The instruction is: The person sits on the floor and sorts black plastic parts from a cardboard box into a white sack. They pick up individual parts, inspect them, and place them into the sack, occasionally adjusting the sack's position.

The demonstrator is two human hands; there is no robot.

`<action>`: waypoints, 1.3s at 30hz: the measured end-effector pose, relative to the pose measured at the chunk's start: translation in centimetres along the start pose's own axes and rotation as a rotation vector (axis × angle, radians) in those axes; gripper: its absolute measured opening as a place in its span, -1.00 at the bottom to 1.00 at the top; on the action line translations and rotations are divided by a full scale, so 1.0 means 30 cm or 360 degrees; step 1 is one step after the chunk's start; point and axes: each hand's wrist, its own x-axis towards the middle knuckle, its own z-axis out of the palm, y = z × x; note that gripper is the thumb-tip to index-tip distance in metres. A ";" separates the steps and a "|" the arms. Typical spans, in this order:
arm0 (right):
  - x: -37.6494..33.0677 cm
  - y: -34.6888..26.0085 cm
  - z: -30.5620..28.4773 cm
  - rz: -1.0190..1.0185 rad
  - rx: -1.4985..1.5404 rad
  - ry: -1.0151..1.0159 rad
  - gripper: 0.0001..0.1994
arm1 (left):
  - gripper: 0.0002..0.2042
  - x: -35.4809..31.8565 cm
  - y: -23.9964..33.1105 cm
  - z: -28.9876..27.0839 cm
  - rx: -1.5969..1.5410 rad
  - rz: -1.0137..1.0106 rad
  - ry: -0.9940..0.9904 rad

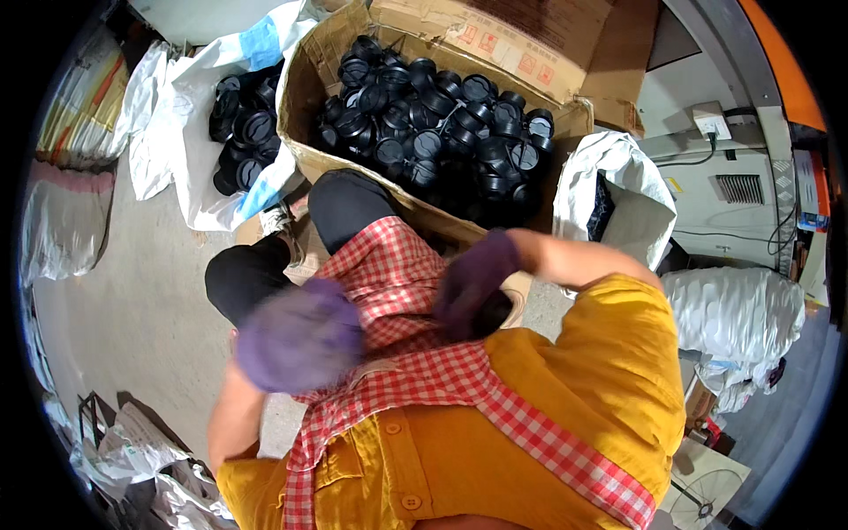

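Left grip: our left hand (299, 337), in a purple glove, hovers blurred over the checked apron (397, 283) at our lap; we cannot tell whether it is clenched or released, or whether it has anything in it.
Right grip: our right hand (473, 281), gloved in purple too, curls down on the apron beside a dark round piece (496, 311) at the lap; whether the fingers actually grasp it we cannot tell.
Forearms: both bare, coming out of yellow sleeves, the right one bent in from the right side.
Cardboard box (305, 106): open right in front of our knees, heaped with black round caps (433, 124).
White sack, left (181, 132): lying open beside the box, more black caps (243, 132) inside it.
White sack, right (618, 177): just right of the box, something dark showing in its mouth, too hidden to name.
Knees: in black trousers, poking out from under the apron, touching the box's near wall.
Floor (132, 309): grey concrete, with crumpled plastic bags (132, 459) at the lower left.
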 end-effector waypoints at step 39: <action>-0.252 0.273 -0.525 -0.0647 -0.1031 0.3337 -0.85 | -0.40 0.337 -0.271 0.279 -0.0505 -0.1400 0.0663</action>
